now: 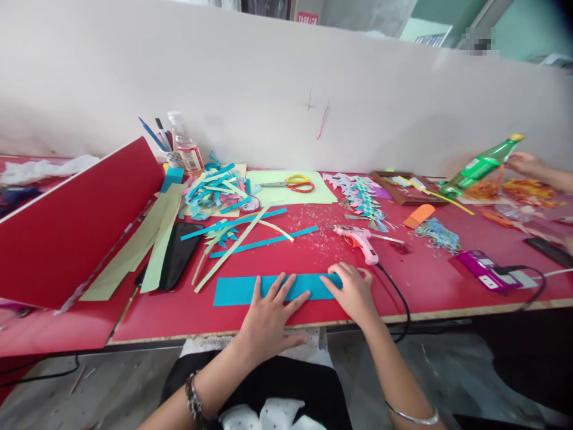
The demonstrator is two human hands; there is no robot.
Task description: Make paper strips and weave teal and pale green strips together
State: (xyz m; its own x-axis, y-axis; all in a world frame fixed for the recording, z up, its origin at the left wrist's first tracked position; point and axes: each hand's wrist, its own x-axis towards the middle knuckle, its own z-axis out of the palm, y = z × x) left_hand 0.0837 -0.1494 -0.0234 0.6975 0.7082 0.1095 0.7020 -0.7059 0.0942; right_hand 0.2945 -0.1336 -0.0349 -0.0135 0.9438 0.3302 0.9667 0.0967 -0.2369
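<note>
Left fingers (256, 294) splayed, smooth blue paper rectangle (233, 291) beneath, slender strips (250, 245) beyond

Bright, diffuse light, seemingly from overhead, leaves a soft, pale sheen on the table (432, 289) and only faint shadows; the floor (447, 364) below it is dimmer. The blue strip (233, 291) by its front edge is fairly sharp. Behind it, the wall (224, 89) bows with wide-angle distortion; beyond that, details soften around a pixelated patch (478, 43).
</note>
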